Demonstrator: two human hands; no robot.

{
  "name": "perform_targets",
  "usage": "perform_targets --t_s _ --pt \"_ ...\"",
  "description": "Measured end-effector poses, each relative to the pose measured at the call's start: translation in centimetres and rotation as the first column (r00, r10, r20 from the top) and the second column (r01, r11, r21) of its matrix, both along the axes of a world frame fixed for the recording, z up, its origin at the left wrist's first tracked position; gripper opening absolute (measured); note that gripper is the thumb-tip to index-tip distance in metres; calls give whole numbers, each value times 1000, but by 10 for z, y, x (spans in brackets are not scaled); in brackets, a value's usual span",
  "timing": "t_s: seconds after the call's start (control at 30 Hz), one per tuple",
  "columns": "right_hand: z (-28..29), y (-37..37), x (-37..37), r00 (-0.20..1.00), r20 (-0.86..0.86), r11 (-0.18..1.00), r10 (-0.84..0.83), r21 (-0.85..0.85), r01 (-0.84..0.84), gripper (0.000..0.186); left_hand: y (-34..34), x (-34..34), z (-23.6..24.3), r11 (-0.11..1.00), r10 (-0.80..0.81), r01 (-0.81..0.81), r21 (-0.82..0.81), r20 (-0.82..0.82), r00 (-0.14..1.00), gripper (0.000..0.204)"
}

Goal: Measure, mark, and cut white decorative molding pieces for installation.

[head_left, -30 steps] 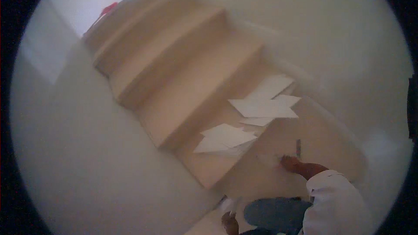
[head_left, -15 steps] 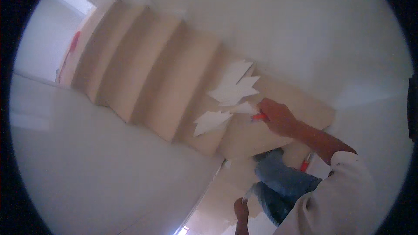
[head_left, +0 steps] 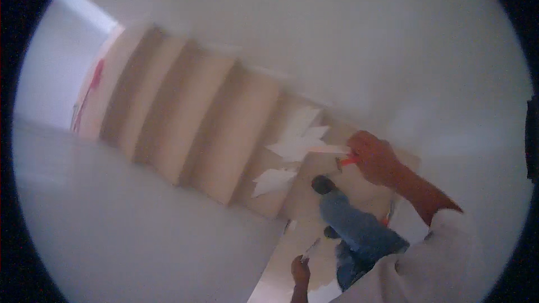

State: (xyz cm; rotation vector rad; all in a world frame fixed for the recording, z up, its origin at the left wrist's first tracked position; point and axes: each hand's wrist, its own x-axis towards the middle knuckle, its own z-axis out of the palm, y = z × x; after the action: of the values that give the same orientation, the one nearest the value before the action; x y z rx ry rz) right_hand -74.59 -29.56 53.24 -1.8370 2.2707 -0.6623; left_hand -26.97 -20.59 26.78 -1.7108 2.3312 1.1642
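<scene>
My right hand (head_left: 371, 157) is closed over the step, holding a small red-handled tool (head_left: 349, 160) with a dark tip. A pale, pointed white piece (head_left: 328, 148) reaches from its fingers toward the left; blur hides how it is gripped. Lower down, my left hand (head_left: 301, 269) is closed around a thin greyish tool (head_left: 312, 247) whose kind I cannot make out. Jagged white sheets (head_left: 300, 132) lie overlapping on a tan stair tread, and another white sheet (head_left: 274, 182) lies nearer on the same tread.
Tan stairs (head_left: 210, 118) rise to the upper left between pale walls (head_left: 365, 33). A red mark (head_left: 97, 74) shows near the top. My jean-clad leg (head_left: 351, 213) and dark shoe (head_left: 323, 184) are on the wider step. Something red (head_left: 385, 220) sits beside the leg.
My leg has come forward, and the shoe now shows on the wider step. The right hand has drawn slightly right with the white piece. The whole view has shifted and blurred.
</scene>
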Motion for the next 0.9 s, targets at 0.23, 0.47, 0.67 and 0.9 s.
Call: perform_targets --t_s 0.23,0.47,0.67,0.9 --pt "-60 -28 -44 984 94 955 -151 270 120 24 -99 -69 51 972 132 -168 163 210 969 34" --pt "-7 -134 -19 962 251 827 -109 560 -53 23 -242 -123 201 871 449 -475 126 190 873 25" --pt "21 -259 6 930 359 870 82 429 -242 23 -331 -116 275 820 321 -281 -499 -6 947 29" --pt "47 -460 -22 928 325 878 181 372 -301 27 -495 -193 270 768 289 -245 -592 -22 957 36"
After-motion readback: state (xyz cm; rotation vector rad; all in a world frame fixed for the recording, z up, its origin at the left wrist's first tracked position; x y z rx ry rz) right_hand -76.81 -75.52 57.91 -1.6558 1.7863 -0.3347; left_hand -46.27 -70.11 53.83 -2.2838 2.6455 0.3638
